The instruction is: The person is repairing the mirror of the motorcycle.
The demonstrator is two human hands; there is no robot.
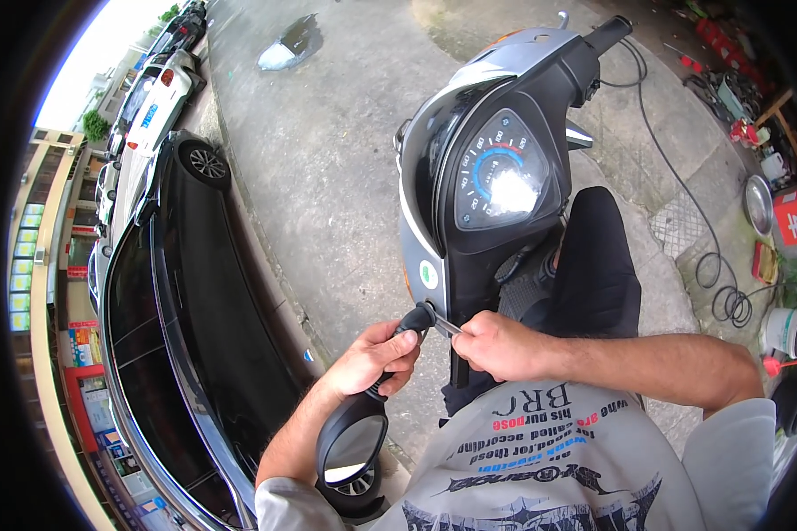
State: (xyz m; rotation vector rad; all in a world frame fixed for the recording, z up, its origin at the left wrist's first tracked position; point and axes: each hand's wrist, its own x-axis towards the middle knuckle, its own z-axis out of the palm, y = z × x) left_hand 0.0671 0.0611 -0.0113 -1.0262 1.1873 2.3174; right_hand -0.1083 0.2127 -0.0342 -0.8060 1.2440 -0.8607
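Observation:
A scooter's front end (469,243) stands before me, its speedometer (496,177) facing up between grey and black covers. My left hand (376,358) is closed around the black stem of a rear-view mirror (352,447), whose glass hangs below the hand near my left forearm. The upper end of that stem meets the near corner of the scooter's handlebar cover. My right hand (500,345) grips a metal wrench (446,326), and its head reaches the stem's base beside my left fingers. Most of the wrench's handle is hidden in the fist.
A black car (230,310) is parked along the left, with white cars (159,106) farther off. A puddle (292,42) lies on the concrete. To the right are a coiled black cable (726,301), a metal bowl (758,205) and a white bucket (784,332).

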